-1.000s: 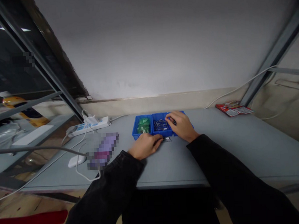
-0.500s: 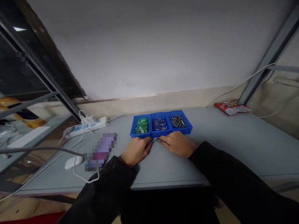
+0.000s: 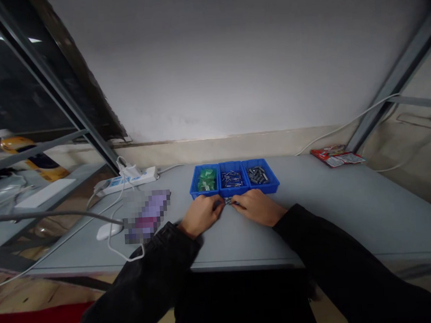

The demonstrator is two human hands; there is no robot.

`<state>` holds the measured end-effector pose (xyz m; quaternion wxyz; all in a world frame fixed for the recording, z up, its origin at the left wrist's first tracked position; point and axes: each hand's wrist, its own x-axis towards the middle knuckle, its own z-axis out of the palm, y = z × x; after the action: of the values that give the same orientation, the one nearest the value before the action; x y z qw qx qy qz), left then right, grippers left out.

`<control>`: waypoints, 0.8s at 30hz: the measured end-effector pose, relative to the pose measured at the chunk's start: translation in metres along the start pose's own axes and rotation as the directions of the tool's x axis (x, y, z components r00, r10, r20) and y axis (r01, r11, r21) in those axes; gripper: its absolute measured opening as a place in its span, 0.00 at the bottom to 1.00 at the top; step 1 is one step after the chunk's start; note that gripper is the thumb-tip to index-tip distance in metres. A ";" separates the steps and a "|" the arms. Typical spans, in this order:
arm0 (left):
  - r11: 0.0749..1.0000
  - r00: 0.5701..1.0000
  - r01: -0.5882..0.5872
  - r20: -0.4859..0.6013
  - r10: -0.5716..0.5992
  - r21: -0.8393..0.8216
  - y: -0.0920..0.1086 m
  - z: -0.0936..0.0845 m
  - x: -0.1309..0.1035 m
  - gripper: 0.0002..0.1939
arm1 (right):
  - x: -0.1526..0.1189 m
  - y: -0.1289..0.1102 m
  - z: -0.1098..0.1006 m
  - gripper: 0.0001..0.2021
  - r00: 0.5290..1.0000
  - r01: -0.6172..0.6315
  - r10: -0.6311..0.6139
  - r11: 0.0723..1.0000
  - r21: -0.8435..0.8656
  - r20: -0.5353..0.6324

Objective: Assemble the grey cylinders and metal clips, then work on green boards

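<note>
My left hand (image 3: 201, 214) and my right hand (image 3: 258, 206) meet just in front of the blue bins, fingers pinched toward each other. Small silvery metal pieces (image 3: 227, 200) show in the gap between the fingertips; their exact kind is too small to tell. Behind my left hand, the left blue bin (image 3: 192, 186) contains green pieces (image 3: 207, 179). Thin shiny metal pins (image 3: 232, 179) lie in the middle bin (image 3: 222, 191). Short grey cylindrical pieces (image 3: 257, 174) fill part of the right bin (image 3: 274, 177), behind my right hand.
At the left are a power strip (image 3: 140, 179) with cables, a white mouse-like object (image 3: 109, 230) and a pixelated phone-like slab (image 3: 151, 215). A red packet (image 3: 336, 156) lies at the back right. Metal frame posts (image 3: 373, 110) rise beside the table (image 3: 348, 212).
My left hand has shifted slightly right, closer to my right hand, which stays nearly in place. The whole view has moved a little.
</note>
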<state>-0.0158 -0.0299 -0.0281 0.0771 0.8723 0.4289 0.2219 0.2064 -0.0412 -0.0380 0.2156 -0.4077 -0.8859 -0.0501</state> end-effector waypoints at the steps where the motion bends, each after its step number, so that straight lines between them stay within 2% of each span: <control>1: 1.000 1.000 0.002 0.002 -0.002 0.007 0.000 0.001 0.000 0.07 | 0.001 0.000 -0.002 0.06 0.999 0.013 -0.011 0.999 0.036 -0.052; 3: 0.999 1.000 0.003 -0.001 -0.003 0.033 0.001 0.002 -0.001 0.06 | 0.003 0.001 -0.010 0.03 0.980 0.031 -0.001 0.989 0.144 -0.201; 5: 0.998 1.000 -0.008 -0.022 0.009 0.062 0.004 0.004 -0.003 0.06 | 0.006 0.003 -0.020 0.02 0.941 0.028 0.069 0.960 0.278 -0.332; 7: 0.997 0.997 -0.046 -0.064 0.050 0.061 0.008 0.003 -0.004 0.07 | 0.010 0.006 -0.031 0.01 0.907 0.002 0.178 0.905 0.426 -0.381; 10: 0.991 0.966 -0.132 -0.223 0.131 0.011 0.016 -0.006 0.003 0.09 | 0.019 0.013 -0.044 0.03 0.882 -0.035 0.338 0.742 0.669 -0.329; 12: 0.983 0.911 -0.182 -0.371 0.179 0.025 0.022 -0.018 0.018 0.11 | 0.028 0.018 -0.050 0.05 0.881 -0.036 0.389 0.623 0.782 -0.269; 13: 0.979 0.892 -0.198 -0.404 0.201 0.052 0.023 -0.024 0.027 0.12 | 0.033 0.020 -0.052 0.06 0.886 -0.027 0.391 0.583 0.812 -0.251; 15: 0.970 0.884 -0.224 -0.399 0.241 0.090 0.024 -0.036 0.048 0.15 | 0.044 0.023 -0.055 0.07 0.895 0.010 0.369 0.547 0.837 -0.252; 17: 0.960 0.890 -0.265 -0.360 0.279 0.090 0.020 -0.042 0.065 0.12 | 0.052 0.025 -0.054 0.07 0.898 0.057 0.337 0.547 0.835 -0.282; 19: 0.949 0.885 -0.311 -0.350 0.308 0.050 0.014 -0.041 0.074 0.12 | 0.057 0.026 -0.050 0.06 0.888 0.078 0.329 0.581 0.810 -0.321; 22: 0.935 0.873 -0.354 -0.356 0.333 0.007 0.005 -0.030 0.073 0.11 | 0.056 0.024 -0.038 0.05 0.868 0.030 0.338 0.696 0.717 -0.364; 24: 0.930 0.868 -0.369 -0.358 0.345 0.001 0.001 -0.022 0.068 0.10 | 0.051 0.021 -0.030 0.05 0.865 0.009 0.294 0.801 0.598 -0.407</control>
<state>0.0113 0.0210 0.0137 -0.0139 0.8793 0.2594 0.3992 0.2031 0.0010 0.0093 0.5455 -0.3639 -0.7418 0.1405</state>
